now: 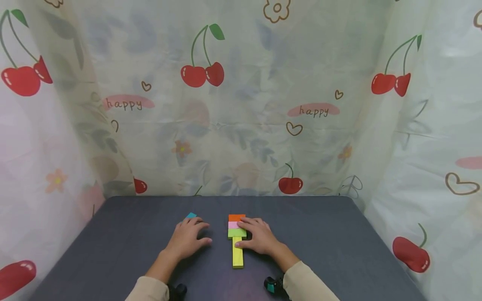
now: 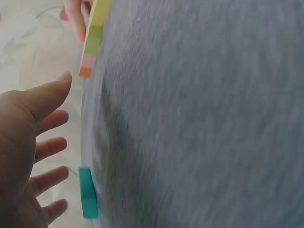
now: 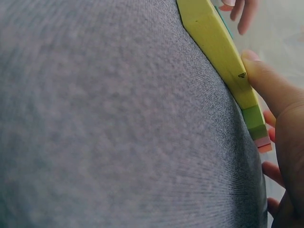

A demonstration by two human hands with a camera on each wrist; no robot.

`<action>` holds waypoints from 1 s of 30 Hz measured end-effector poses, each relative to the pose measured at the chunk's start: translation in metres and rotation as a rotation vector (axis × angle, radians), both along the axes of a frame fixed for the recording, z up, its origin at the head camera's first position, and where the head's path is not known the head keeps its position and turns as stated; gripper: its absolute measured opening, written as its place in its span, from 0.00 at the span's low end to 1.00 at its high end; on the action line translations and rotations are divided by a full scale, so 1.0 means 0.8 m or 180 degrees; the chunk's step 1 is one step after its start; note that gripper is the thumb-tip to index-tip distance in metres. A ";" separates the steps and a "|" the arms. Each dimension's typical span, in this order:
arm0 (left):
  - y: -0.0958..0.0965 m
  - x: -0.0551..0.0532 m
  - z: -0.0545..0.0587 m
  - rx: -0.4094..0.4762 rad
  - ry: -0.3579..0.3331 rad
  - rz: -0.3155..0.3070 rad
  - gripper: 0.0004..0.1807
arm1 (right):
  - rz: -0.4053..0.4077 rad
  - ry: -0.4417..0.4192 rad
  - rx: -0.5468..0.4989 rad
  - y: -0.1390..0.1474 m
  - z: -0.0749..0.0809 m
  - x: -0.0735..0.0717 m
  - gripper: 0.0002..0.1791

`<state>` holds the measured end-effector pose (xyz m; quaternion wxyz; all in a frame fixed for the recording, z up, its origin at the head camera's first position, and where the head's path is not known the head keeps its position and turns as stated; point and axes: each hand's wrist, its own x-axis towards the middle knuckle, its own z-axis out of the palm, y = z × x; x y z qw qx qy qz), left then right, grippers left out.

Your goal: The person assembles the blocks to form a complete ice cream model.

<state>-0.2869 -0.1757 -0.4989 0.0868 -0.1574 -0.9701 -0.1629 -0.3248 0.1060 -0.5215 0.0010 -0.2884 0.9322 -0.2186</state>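
Note:
A row of flat blocks lies on the dark cloth: orange (image 1: 235,217), pink (image 1: 232,225) and light green (image 1: 235,233) stacked edge to edge, with a long yellow block (image 1: 237,257) pointing towards me below them. My right hand (image 1: 263,238) spans the row from the right. Its thumb rests on the yellow block near the green one, and its index fingertip is at the pink block. To the left, my left hand (image 1: 186,239) hovers with fingers spread, holding nothing. Just beyond its fingers lies a teal block (image 2: 88,193), mostly hidden by that hand in the head view.
A dark grey cloth covers the table (image 1: 320,242). Behind and at both sides hangs a pale curtain (image 1: 241,138) printed with cherries and hearts. Black wrist devices sit at both cuffs, the right one (image 1: 272,285) with a teal patch.

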 end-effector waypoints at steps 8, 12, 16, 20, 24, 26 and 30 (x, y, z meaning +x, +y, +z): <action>-0.030 -0.001 0.001 -0.0173 0.0251 0.0223 0.25 | 0.0028 0.0022 -0.0007 0.001 -0.002 0.000 0.43; -0.038 0.000 0.001 -0.0231 0.0168 0.0305 0.27 | 0.0031 0.0044 -0.0007 0.001 -0.004 -0.002 0.43; -0.043 0.001 0.002 -0.0334 0.0014 0.0388 0.29 | 0.0029 0.0058 -0.0021 0.001 -0.004 -0.002 0.43; -0.044 0.001 0.003 -0.0381 -0.0047 0.0449 0.31 | 0.0028 0.0058 -0.0036 0.002 -0.004 -0.002 0.43; -0.042 0.002 0.002 -0.0406 0.0053 0.0516 0.33 | 0.0031 0.0096 -0.0040 0.002 -0.004 -0.002 0.43; -0.040 0.002 0.002 -0.0429 0.0104 0.0577 0.33 | 0.0029 0.0117 -0.0029 0.002 -0.004 -0.001 0.43; -0.035 0.000 -0.001 -0.0513 0.0062 0.0723 0.34 | 0.0026 0.0119 -0.0018 0.001 -0.002 0.000 0.43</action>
